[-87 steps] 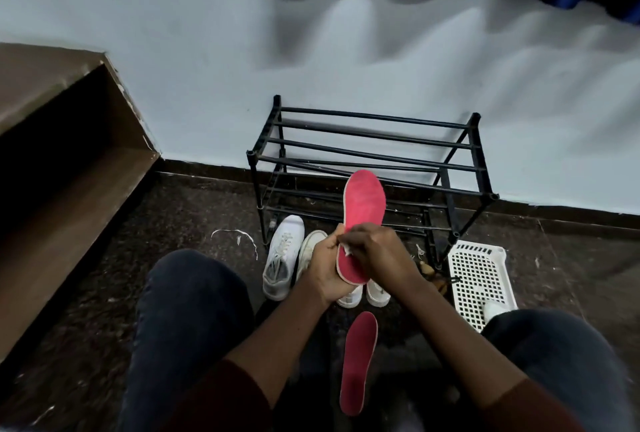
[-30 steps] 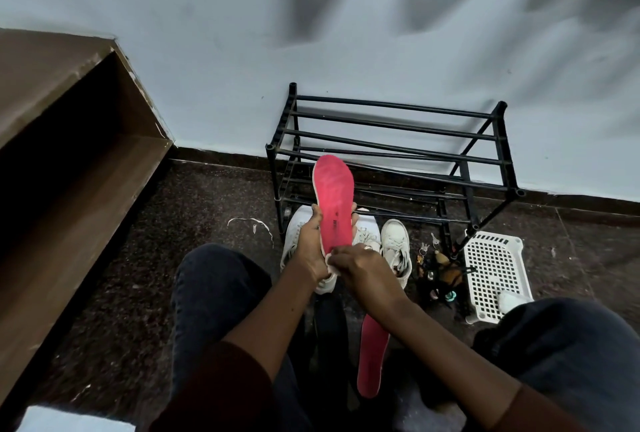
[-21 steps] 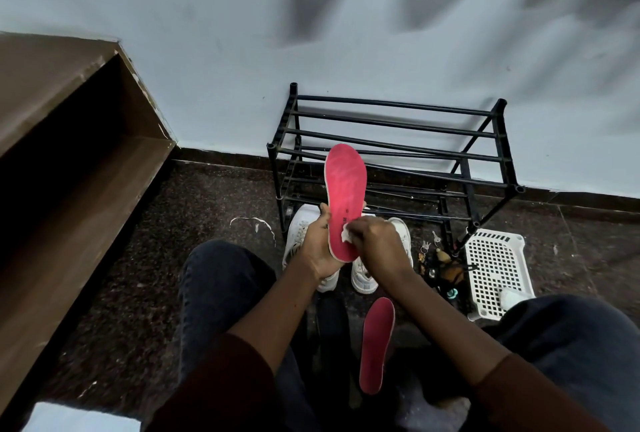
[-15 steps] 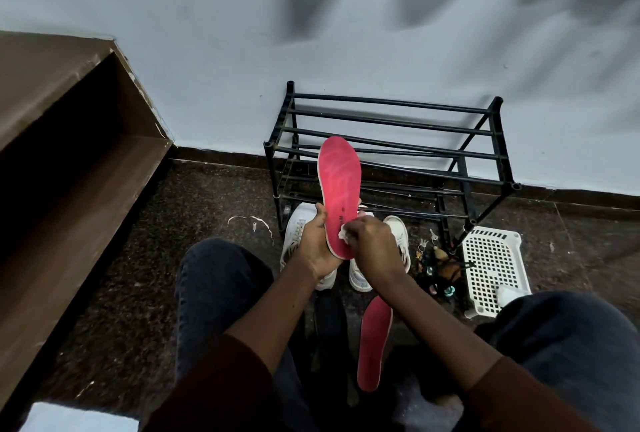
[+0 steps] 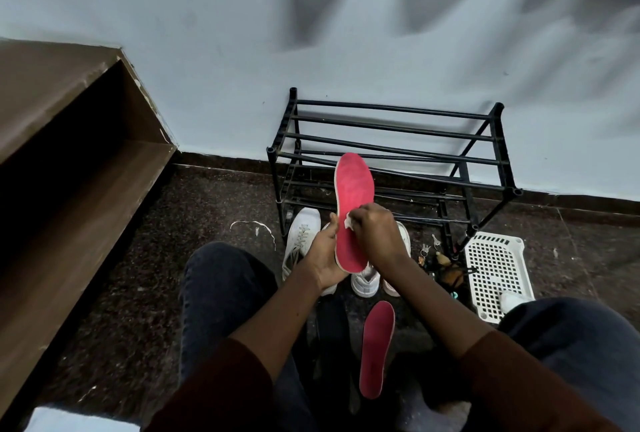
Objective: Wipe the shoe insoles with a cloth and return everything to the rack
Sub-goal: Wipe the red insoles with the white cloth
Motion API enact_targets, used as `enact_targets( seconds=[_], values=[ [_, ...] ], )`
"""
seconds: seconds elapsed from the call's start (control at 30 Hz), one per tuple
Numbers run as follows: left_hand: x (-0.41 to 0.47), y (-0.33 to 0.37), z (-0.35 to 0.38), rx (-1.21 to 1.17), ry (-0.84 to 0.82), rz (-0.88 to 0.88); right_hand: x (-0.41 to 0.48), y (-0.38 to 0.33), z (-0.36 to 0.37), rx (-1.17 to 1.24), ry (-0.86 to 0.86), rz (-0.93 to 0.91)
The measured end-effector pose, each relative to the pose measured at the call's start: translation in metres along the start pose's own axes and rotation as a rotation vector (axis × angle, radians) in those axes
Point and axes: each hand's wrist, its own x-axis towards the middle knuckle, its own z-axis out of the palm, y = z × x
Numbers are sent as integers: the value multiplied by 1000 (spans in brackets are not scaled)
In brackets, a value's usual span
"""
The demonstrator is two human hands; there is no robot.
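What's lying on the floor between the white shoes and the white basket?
In the head view, a small clutter of keys and trinkets lies there, by the shoe rack's front leg.

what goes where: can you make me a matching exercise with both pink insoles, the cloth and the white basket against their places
1 held insole
2 other insole
3 cloth
4 basket

a floor, right of the rack
b gripped in the left hand
c floor, between the legs
d pinched in the right hand

Pairs: 1-b, 2-c, 3-d, 4-a
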Motion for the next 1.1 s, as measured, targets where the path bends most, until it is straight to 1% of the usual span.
enact_targets(
  seconds=[0.13,0.23,0.3,0.4,0.47,0.57,0.67,0.87,1.0,1.1],
  values=[
    [-1,4,-4,-67,-9,-8,-12,-3,3,44,-26,-99],
    [1,5,-7,8,2,-32,-34,-9,7,97,-101,-205],
    [3,5,-9,65,35,-44,-43,-10,7,114,-129,-241],
    [3,4,-6,37,45,-33,-36,-6,7,90,-105,-225],
    [3,1,-4,-11,49,-61,-22,-6,8,52,-83,-200],
    [1,-2,0,4,-10,-71,2,-3,6,18,-4,-123],
    [-2,-4,3,29,-30,-73,18,1,3,7,21,-53],
    [1,1,-7,-67,3,-41,-9,-6,12,84,-73,-146],
    [5,6,-9,33,33,-61,-44,-12,11,153,-111,-173],
    [5,2,-9,42,28,-79,-43,-9,10,140,-104,-162]
  ],
)
